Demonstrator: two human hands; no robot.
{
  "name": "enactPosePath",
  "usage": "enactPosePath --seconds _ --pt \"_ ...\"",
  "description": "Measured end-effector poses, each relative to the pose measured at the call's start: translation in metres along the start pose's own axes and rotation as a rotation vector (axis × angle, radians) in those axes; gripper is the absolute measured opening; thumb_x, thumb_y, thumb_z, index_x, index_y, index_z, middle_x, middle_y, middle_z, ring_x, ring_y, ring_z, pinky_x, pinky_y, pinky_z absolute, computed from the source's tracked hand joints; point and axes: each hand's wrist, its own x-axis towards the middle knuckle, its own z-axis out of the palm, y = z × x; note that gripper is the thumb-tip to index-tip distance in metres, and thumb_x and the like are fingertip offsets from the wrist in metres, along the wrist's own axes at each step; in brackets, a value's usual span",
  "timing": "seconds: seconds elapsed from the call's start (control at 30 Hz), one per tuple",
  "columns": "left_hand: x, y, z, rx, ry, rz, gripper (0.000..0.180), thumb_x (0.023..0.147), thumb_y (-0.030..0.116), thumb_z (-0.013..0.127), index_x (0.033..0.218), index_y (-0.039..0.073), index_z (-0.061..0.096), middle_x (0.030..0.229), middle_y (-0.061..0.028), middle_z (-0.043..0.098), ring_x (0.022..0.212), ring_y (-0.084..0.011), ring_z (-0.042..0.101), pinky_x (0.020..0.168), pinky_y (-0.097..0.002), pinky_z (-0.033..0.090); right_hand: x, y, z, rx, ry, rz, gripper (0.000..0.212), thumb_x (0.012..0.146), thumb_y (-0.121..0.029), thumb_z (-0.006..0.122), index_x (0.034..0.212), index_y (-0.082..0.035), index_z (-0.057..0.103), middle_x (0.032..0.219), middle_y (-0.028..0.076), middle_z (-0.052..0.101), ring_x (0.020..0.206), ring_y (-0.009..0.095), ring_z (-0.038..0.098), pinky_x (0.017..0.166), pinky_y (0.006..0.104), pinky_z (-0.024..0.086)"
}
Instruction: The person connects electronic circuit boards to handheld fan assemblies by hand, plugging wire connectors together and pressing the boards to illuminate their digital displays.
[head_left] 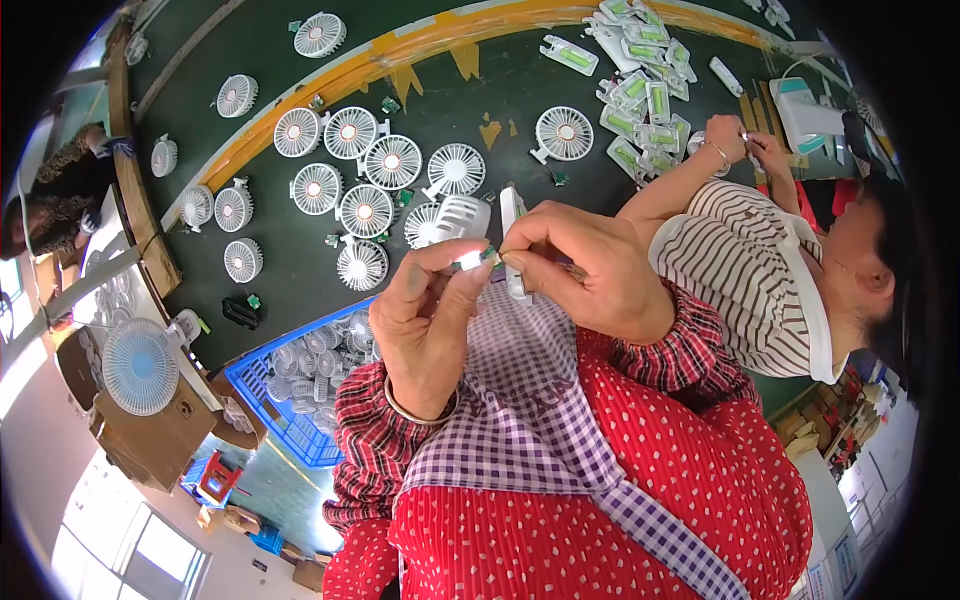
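My left hand [425,325] pinches a small green circuit board [489,254] between thumb and fingertips, with a bright white spot beside it. Close to its right, my right hand [595,265] is closed on a narrow white plastic casing [511,207], held roughly upright; the fingers hide its middle. The board is right beside the casing, and I cannot tell whether they touch. Just beyond my fingertips lies a white slotted plastic piece [462,216], partly over a round white fan head [421,226].
Several white fan heads [366,210] lie on the dark green table [480,75]. Handle halves with green batteries [645,110] are heaped at the far right. A co-worker in a striped top [745,270] sits at right. A blue crate [300,425] of fan parts stands at lower left.
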Motion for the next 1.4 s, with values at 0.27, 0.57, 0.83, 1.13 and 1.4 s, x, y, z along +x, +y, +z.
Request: enactPosePath --seconds 0.27,0.57,0.83,1.13,1.4 --pt "0.007 -0.007 0.007 0.008 0.013 0.123 0.017 0.084 -0.004 0.062 0.1 0.0 0.063 0.071 0.0015 0.058 0.058 -0.0023 0.047 0.051 -0.0165 0.037 0.005 0.003 0.005 -0.185 0.071 -0.168 0.021 0.076 0.006 0.059 0.094 0.0 0.052 0.08 0.013 0.056 0.07 0.032 0.059 0.058 0.0371 0.048" --pt "0.075 0.001 0.009 0.041 -0.118 -0.002 0.015 0.085 0.002 0.061 0.099 -0.003 0.062 0.069 -0.0011 0.058 0.059 -0.0055 0.05 0.051 -0.0194 0.037 0.042 0.04 -0.011 -0.182 0.199 -0.166 0.008 0.084 -0.002 0.06 0.092 0.0 0.059 0.076 0.012 0.059 0.065 0.024 0.061 0.055 0.0297 0.046" --pt "0.185 0.006 0.004 -0.002 -0.179 0.184 0.024 0.082 0.0 0.061 0.106 -0.003 0.057 0.091 -0.0077 0.065 0.076 -0.0114 0.06 0.065 -0.0236 0.048 0.111 0.041 -0.038 0.095 0.0 0.017 0.066 0.078 -0.002 0.066 0.137 -0.012 0.041 0.12 0.01 0.052 0.082 0.016 0.058 0.071 0.0277 0.05" --pt "0.24 0.041 0.057 0.525 -0.049 0.592 0.037 0.08 0.005 0.065 0.113 -0.001 0.049 0.096 -0.0185 0.063 0.084 -0.0272 0.063 0.074 -0.0334 0.051 0.173 0.081 -0.096 -0.472 0.272 -0.324 0.028 0.075 -0.009 0.068 0.102 -0.002 0.064 0.084 0.015 0.063 0.074 0.029 0.064 0.065 0.0348 0.051" --pt "0.27 0.054 0.011 0.808 0.038 0.489 0.03 0.078 0.019 0.07 0.103 0.005 0.061 0.09 -0.012 0.068 0.083 -0.0213 0.067 0.075 -0.0329 0.052 0.184 0.09 -0.208 -0.456 0.462 -0.043 0.024 0.073 -0.011 0.066 0.096 -0.006 0.066 0.083 0.015 0.066 0.078 0.032 0.064 0.072 0.0372 0.052"
